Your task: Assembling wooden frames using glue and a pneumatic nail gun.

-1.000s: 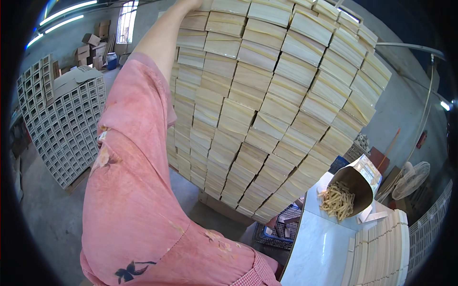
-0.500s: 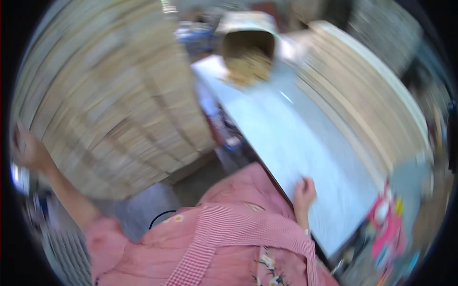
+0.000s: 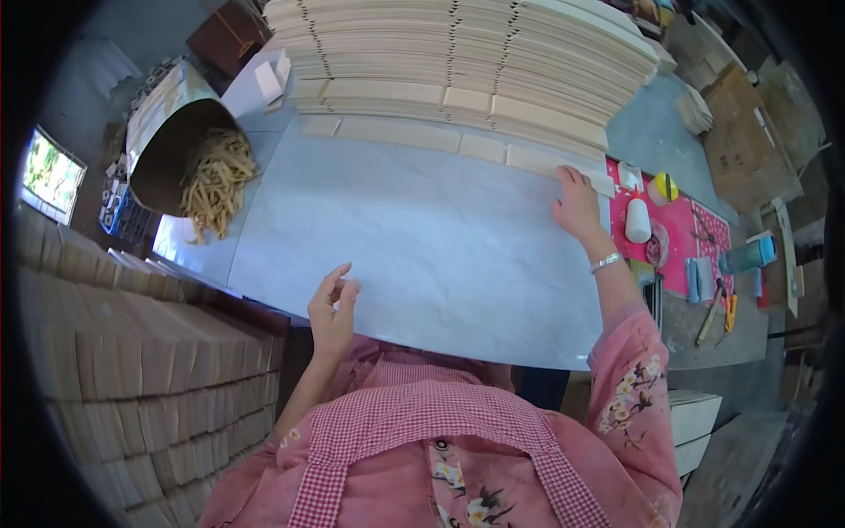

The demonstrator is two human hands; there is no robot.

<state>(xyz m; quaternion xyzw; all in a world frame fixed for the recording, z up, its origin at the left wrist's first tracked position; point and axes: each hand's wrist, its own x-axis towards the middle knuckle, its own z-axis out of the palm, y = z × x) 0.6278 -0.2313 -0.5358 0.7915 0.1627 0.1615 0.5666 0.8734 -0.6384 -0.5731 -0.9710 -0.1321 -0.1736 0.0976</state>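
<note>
Strip point(image 3: 405, 135) lies flat before the stack point(image 3: 396, 62) on the surface point(image 3: 422, 238); our right hand point(image 3: 578, 202) meets its right end, whether pinching we cannot tell; our left hand point(image 3: 332, 315) hovers, loosely parted, empty; we seem to be starting pickup, which calls for pinching.

Shows as a long, slim, pale strip point(image 3: 400, 135), crossed by three lines into shorter and longer sections. Lies flat across the upper middle of the frame, slanting gently down toward the right, partly covered near its right end.
</note>
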